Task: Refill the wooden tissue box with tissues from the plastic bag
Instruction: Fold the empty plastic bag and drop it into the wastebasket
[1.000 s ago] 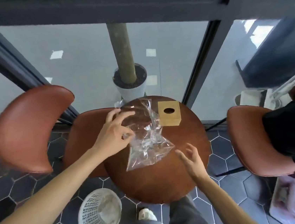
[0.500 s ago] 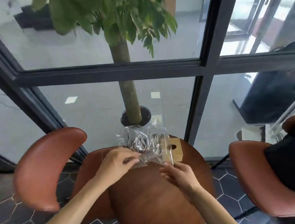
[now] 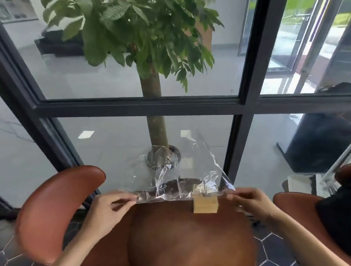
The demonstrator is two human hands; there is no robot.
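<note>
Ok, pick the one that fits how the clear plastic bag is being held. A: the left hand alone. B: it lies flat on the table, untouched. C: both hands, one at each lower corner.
C: the left hand and right hand each pinch a lower corner of the plastic bag, stretched upright above the table.

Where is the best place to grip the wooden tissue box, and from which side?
Probably by its two side faces, coming from above: the wooden tissue box is a small upright cube on the round table, and the plastic bag screens its top.

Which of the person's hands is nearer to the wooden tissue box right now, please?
The right hand is nearer, just right of the wooden tissue box, pinching the plastic bag. The left hand holds the bag's other corner, well to the box's left.
</note>
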